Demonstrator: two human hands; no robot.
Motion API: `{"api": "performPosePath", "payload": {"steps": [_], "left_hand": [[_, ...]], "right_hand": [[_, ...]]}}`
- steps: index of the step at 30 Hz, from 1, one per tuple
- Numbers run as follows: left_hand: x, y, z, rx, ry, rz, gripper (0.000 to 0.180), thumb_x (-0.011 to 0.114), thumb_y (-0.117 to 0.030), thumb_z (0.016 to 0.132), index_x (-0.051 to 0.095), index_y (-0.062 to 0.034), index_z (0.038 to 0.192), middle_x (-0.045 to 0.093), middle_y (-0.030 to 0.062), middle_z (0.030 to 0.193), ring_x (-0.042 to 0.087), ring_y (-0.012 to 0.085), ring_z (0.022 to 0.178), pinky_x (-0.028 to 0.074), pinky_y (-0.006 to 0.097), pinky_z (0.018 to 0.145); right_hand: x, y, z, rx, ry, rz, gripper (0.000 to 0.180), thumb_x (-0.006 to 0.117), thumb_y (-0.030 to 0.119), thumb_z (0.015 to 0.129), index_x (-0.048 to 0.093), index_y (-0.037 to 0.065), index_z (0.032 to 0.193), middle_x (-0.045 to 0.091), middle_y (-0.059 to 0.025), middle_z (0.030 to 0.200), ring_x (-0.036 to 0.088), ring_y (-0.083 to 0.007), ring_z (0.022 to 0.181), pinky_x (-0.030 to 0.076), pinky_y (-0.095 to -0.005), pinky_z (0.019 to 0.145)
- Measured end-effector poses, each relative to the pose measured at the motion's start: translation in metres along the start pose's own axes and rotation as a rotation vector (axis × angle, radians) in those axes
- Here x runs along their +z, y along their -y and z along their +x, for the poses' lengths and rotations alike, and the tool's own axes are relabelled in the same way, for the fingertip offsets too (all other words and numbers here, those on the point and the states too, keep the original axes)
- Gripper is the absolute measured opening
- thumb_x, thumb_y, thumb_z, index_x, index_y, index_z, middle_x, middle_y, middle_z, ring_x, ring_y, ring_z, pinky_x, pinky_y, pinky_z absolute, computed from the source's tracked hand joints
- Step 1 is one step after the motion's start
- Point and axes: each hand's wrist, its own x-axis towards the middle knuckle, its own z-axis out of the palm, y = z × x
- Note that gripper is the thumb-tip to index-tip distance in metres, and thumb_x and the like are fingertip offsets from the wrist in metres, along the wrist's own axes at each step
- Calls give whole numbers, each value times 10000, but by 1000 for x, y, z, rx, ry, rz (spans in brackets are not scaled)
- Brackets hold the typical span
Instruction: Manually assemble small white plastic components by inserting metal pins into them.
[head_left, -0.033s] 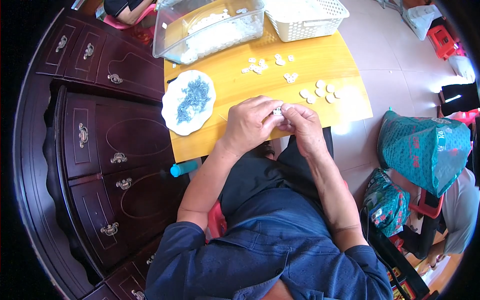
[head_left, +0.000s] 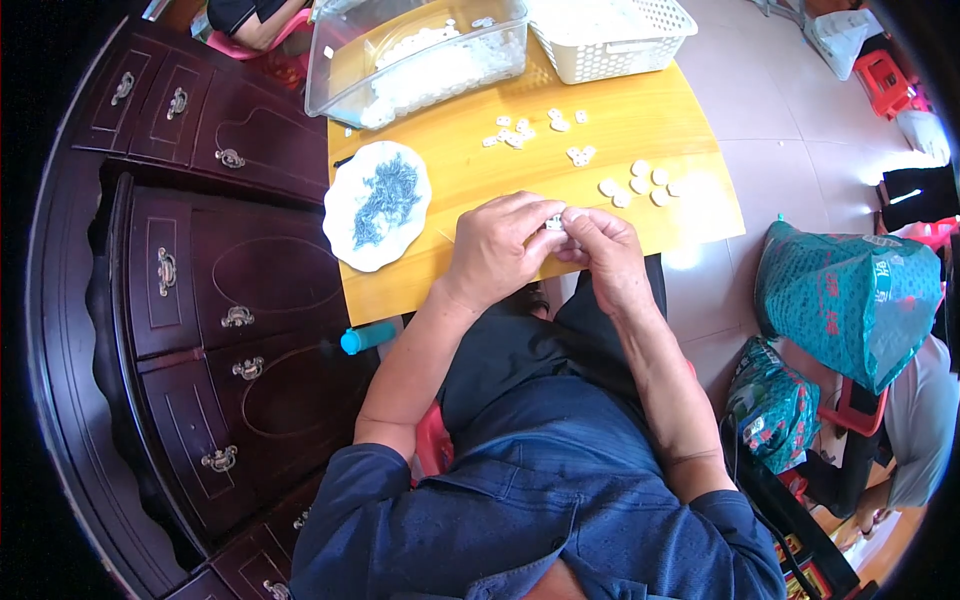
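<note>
My left hand [head_left: 495, 250] and my right hand [head_left: 605, 255] meet at the near edge of a yellow table [head_left: 690, 215]. Both pinch one small white piece [head_left: 556, 222] between their fingertips. Just left of my hands lies a white scalloped plate [head_left: 340, 215] heaped with small blue-grey parts [head_left: 385, 195]. Beyond my hands, several round white pieces [head_left: 640, 185] lie loose on the table, and a second scatter of white pieces [head_left: 520, 130] sits farther back.
A clear plastic bin [head_left: 420, 50] with white pieces and a white mesh basket [head_left: 610, 35] stand at the table's far edge. A dark wooden cabinet [head_left: 200, 280] fills the left. A blue-capped tube [head_left: 365, 338] lies below the table edge. Teal bags [head_left: 850, 290] sit at the right.
</note>
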Motion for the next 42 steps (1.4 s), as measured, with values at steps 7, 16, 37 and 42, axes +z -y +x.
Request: {"api": "performPosePath", "payload": {"steps": [7,16,37,42], "left_hand": [[4,5,1,42,-35,-14,166,758,-97,818,731,-57,977,714,112,873,707,297,799,567,376,696],[7,15,11,-220,54,-215,279,809,-158,812,744,-34,1054,714,90,918,671,190,690,532,321,641],[22,98,45,-182,-67,278,92,689,-191,901,725,-108,884,700,79,910,691,305,824,549,425,713],[26,101,40,-145,-39,380,102,657,-175,926,660,-73,925,680,109,901,688,328,824,548,445,706]], "right_hand": [[3,0,-2,-57,-44,-83,255,658,248,1015,754,14,982,726,-38,838,652,-95,749,520,-250,707],[-22,10,6,-282,-179,-454,292,615,237,1009,720,-16,909,661,-21,711,582,-78,679,481,-271,637],[-52,54,13,-359,-398,-1475,324,632,291,968,718,-6,869,690,-248,785,683,-428,741,542,-466,701],[-48,56,17,-414,-426,-1509,272,672,275,949,712,12,889,710,-209,770,701,-379,713,548,-440,679]]}}
